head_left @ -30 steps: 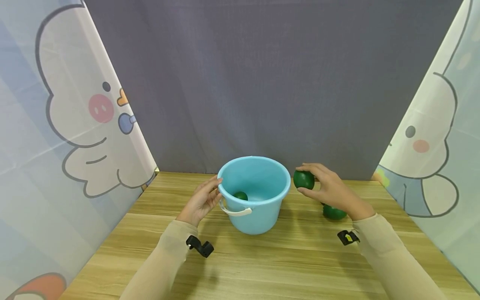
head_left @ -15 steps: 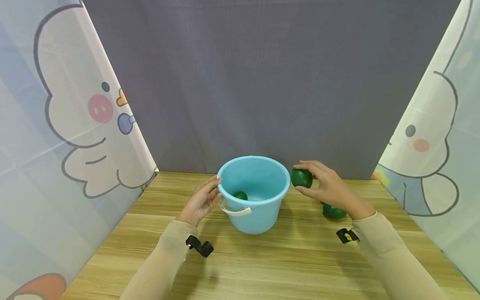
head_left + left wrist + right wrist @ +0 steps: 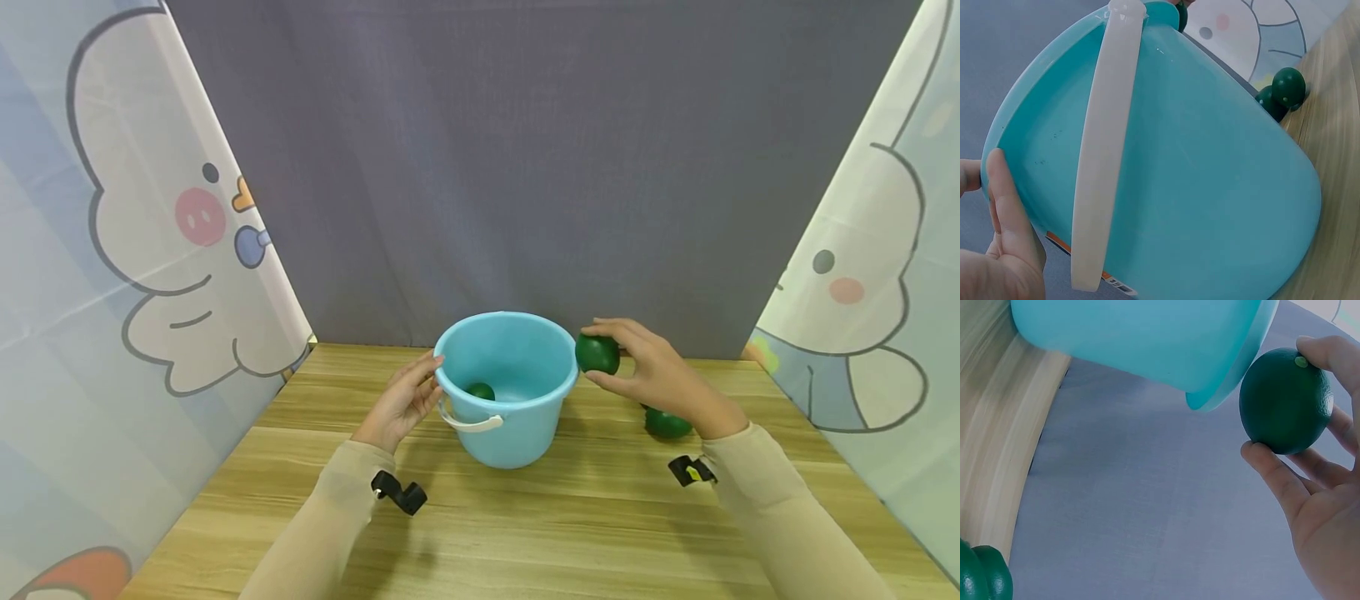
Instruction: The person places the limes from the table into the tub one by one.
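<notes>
A light blue bucket [image 3: 510,437] stands upright on the wooden table, its white handle [image 3: 474,425] hanging down the near side. My left hand [image 3: 401,404] grips the rim at the left, thumb outside the wall in the left wrist view. Inside the bucket lies a round green fruit [image 3: 481,391], partly hidden by the front rim. My right hand [image 3: 654,377] pinches another round, glossy dark green fruit [image 3: 1285,401] between thumb and fingers. It is held up at the bucket's right rim, overlapping the edge slightly in the head view. A pale green stem spot shows near one fingertip.
More dark green fruits [image 3: 667,423] lie on the table [image 3: 525,533] below my right wrist; the left wrist view shows them clustered, one fruit [image 3: 1288,86] in front. A grey cloth [image 3: 525,167] hangs behind the table, with cartoon-printed curtains [image 3: 150,333] at both sides.
My right hand has moved left and slightly up with the green fruit, from just beside the bucket to its right rim. The left hand and the bucket have stayed put.
</notes>
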Action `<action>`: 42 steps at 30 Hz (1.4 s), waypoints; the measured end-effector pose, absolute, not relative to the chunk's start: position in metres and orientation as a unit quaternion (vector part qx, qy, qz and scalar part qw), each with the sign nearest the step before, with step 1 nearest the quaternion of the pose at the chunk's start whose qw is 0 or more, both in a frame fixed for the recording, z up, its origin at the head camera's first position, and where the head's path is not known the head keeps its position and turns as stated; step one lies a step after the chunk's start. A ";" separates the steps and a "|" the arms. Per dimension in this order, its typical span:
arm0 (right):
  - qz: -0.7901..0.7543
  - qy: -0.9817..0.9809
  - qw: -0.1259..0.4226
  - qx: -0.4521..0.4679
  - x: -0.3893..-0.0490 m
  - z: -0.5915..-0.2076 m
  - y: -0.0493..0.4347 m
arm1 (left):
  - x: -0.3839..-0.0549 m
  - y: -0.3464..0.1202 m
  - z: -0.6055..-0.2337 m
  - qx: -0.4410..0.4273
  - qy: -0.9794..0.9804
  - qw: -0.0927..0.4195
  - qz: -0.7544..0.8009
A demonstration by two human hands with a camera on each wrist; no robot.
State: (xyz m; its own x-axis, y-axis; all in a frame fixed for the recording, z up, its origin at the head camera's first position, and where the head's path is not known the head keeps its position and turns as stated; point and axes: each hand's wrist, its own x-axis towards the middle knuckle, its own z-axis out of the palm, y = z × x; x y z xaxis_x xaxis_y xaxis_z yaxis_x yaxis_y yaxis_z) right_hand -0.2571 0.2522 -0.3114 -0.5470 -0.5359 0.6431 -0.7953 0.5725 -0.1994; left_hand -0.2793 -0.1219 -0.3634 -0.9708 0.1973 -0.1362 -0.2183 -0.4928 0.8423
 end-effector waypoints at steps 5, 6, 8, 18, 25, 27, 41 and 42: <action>0.247 -0.845 0.261 0.395 -0.256 -0.308 0.251 | -0.279 -0.122 -0.363 -0.007 0.490 0.120 0.863; 0.249 -0.845 0.260 0.396 -0.256 -0.307 0.250 | -0.279 -0.122 -0.363 -0.007 0.490 0.120 0.863; 0.250 -0.843 0.259 0.399 -0.256 -0.306 0.249 | -0.280 -0.122 -0.363 -0.008 0.491 0.120 0.863; 0.269 -0.830 0.255 0.418 -0.255 -0.302 0.241 | -0.279 -0.123 -0.364 -0.003 0.489 0.124 0.864; 0.259 -0.824 0.270 0.425 -0.257 -0.300 0.236 | -0.280 -0.123 -0.364 -0.003 0.492 0.123 0.862; 0.256 -0.826 0.272 0.422 -0.257 -0.300 0.235 | -0.280 -0.123 -0.363 -0.005 0.495 0.123 0.860; 0.254 -0.836 0.255 0.414 -0.261 -0.303 0.228 | -0.280 -0.122 -0.362 -0.010 0.492 0.123 0.862; 0.256 -0.836 0.253 0.414 -0.261 -0.303 0.227 | -0.280 -0.122 -0.362 -0.011 0.490 0.122 0.863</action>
State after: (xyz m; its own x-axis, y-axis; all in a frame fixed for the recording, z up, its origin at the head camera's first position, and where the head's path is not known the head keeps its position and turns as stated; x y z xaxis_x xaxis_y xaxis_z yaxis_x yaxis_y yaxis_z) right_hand -0.2615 0.2271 -0.3027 -0.5283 -0.5627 0.6358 -0.8223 0.5255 -0.2182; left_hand -0.2796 -0.1219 -0.3623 -0.9698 0.2009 -0.1384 -0.2218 -0.4904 0.8428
